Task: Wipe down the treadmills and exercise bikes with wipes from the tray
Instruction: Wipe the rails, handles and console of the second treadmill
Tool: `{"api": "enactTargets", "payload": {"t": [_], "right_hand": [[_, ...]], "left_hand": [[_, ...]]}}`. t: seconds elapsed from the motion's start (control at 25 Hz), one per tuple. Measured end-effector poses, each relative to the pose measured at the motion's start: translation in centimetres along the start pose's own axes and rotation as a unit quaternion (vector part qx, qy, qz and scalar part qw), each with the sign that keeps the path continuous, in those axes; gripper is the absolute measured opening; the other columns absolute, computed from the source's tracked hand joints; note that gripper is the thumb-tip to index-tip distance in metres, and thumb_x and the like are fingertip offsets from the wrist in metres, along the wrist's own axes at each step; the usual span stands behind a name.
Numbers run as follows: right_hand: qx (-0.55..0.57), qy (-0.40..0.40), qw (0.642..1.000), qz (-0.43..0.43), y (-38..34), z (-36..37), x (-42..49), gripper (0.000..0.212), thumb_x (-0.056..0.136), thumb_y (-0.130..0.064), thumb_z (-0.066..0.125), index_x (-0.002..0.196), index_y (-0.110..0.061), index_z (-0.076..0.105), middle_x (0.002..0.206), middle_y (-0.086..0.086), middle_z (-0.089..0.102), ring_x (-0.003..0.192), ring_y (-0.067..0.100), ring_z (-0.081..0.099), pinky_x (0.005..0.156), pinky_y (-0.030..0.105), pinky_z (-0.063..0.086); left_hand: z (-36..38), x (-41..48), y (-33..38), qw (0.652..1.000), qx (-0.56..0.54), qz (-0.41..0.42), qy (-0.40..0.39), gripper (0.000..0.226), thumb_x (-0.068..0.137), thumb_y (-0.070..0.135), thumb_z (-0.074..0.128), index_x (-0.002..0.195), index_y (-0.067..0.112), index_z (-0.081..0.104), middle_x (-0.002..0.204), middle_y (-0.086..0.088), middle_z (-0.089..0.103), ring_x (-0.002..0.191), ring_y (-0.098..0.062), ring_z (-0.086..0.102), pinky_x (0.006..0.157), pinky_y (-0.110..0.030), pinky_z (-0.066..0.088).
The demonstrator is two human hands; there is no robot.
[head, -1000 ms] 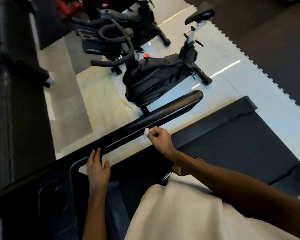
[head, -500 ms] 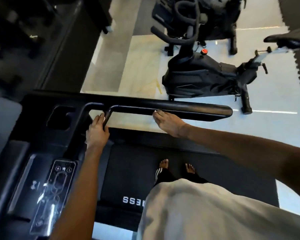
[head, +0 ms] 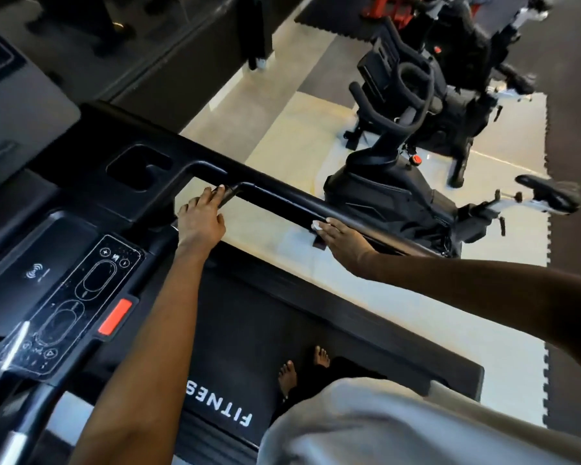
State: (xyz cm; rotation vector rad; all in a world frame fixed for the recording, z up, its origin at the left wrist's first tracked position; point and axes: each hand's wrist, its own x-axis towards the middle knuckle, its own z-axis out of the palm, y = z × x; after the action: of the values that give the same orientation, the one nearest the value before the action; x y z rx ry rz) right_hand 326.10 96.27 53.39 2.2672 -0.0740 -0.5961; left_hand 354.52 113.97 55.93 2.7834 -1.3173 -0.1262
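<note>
I stand barefoot on a black treadmill belt (head: 242, 333) marked FITNESS. Its black side handrail (head: 282, 199) runs from the console out to the right. My right hand (head: 341, 238) presses a small white wipe (head: 316, 225) against the rail's near side, fingers mostly straight. My left hand (head: 202, 216) rests on the inner bar where the rail joins the console, fingertips touching it. A black exercise bike (head: 393, 193) stands on the pale floor just beyond the rail.
The treadmill console (head: 67, 283) with touch controls and a red stop button (head: 114, 316) is at lower left. A second bike (head: 457, 72) stands farther back. Dark foam mats (head: 571, 95) edge the pale floor at right. A dark wall unit is top left.
The view has swung left and tilted. My right hand stays on the rail with the wipe showing again at its fingertips; my left hand has stayed at the rail's base.
</note>
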Motion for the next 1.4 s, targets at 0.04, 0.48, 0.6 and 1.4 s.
{"api": "enactTargets", "payload": {"t": [0.04,0.48,0.6,1.4], "right_hand": [[-0.015,-0.010,1.000,-0.002,-0.1,0.3,-0.9,0.058,0.108,-0.028,0.029,0.157,-0.003,0.011,0.166,0.017,-0.005,0.154,0.033,-0.003,0.122,0.049,-0.006],[-0.072,0.003,0.996,-0.047,1.5,4.3,-3.7,0.075,0.107,-0.048,0.026,0.157,0.000,0.000,0.165,0.016,-0.009,0.154,0.030,-0.010,0.121,0.048,-0.013],[-0.118,-0.019,0.988,-0.099,1.5,5.0,-2.4,0.074,0.107,-0.050,0.022,0.157,-0.001,-0.002,0.166,0.015,-0.011,0.153,0.030,-0.012,0.118,0.048,-0.017],[0.267,0.231,0.923,-0.151,7.4,0.8,6.1,0.039,0.076,0.008,0.068,0.112,-0.007,0.068,0.115,0.007,0.056,0.103,0.026,0.055,0.083,0.036,0.054]], "left_hand": [[0.0,-0.1,-0.1,1.000,0.004,0.002,0.000,0.069,0.098,0.022,0.054,0.160,0.024,0.024,0.162,-0.008,0.032,0.137,-0.038,0.041,0.111,-0.052,0.034],[-0.4,0.0,0.8,0.997,-0.007,-0.078,-0.008,0.063,0.099,0.023,0.053,0.157,0.028,0.029,0.152,-0.011,0.045,0.133,-0.036,0.047,0.111,-0.049,0.034],[0.0,-1.5,0.5,0.987,0.008,-0.156,0.039,0.054,0.101,0.031,0.052,0.153,0.025,0.037,0.132,-0.015,0.059,0.122,-0.037,0.054,0.106,-0.048,0.037],[0.6,-4.1,-0.1,0.966,-0.101,-0.205,0.119,0.045,0.102,0.030,0.052,0.147,0.034,0.051,0.145,-0.003,0.053,0.135,-0.028,0.043,0.117,-0.043,0.017]]}}
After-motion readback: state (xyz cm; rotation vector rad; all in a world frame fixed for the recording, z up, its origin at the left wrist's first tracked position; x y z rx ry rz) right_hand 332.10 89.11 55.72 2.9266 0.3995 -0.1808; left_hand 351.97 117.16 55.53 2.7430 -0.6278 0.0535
